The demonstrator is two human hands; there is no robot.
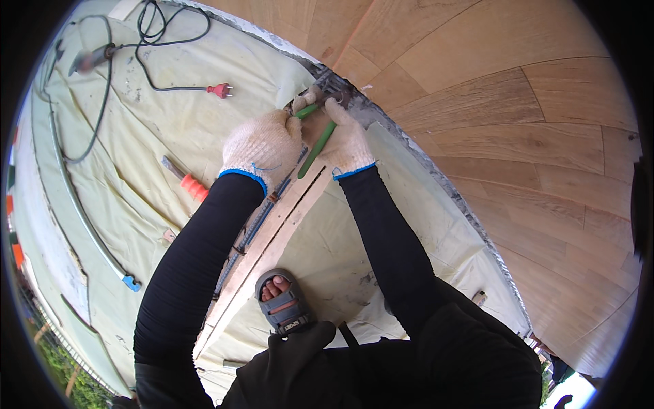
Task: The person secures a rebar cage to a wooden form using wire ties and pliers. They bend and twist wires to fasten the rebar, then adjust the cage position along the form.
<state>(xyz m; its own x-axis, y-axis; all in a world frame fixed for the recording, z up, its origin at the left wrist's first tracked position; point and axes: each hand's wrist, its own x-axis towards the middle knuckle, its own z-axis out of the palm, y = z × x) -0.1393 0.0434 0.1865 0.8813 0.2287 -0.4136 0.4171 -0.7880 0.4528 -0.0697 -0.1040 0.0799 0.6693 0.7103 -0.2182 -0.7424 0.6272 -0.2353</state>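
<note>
Nearest us, our grey sandal (285, 307) stands just right of the long pale board (289, 223), on a creased cream sheet (354, 259) that spreads on both sides of the board. Our black sleeves (392, 225) reach forward, one on each side of the board. Thin dark rods (253, 228) run along the board's left edge. At the board's far end are our white-gloved hands and the green-handled tool (317, 151), its two handles apart. Our left hand (262, 144), its fingers curled, grips the upper handle; our right hand (349, 140) closes around the longer handle, which slants back over the board. We cannot tell what the tool's head touches, as the gloves hide it. Left of the board lies a chisel (189, 183) with an orange-red grip, and farther left a curved hose (76, 198) with a blue end. Wood-look planks (490, 140) cover the area to the board's right. Beyond the board's far end, to its left, lie a red plug (219, 90) and a corded power tool (94, 60).
</note>
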